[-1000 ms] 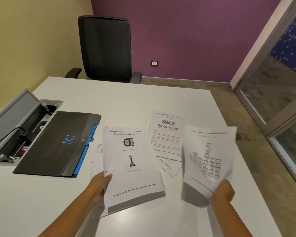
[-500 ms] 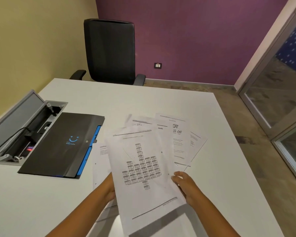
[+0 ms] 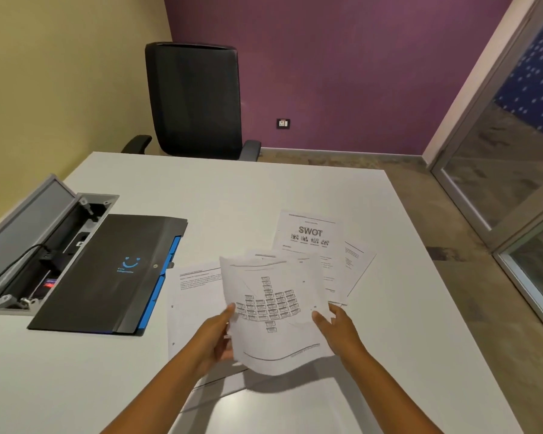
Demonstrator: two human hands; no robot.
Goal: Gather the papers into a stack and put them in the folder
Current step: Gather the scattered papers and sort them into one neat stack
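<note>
White table (image 3: 264, 195), purple wall (image 3: 342, 73); both hands (image 3: 215, 336) pinching papers (image 3: 273, 311)

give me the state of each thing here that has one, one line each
black folder: closed, flat on the table
chart sheets: held up off the table
left hand: grips the sheets' left edge
right hand: fingers at the sheets' right edge
SWOT sheet: flat on the table
text sheet: flat, partly under the held sheets
cable box lid: open
</note>
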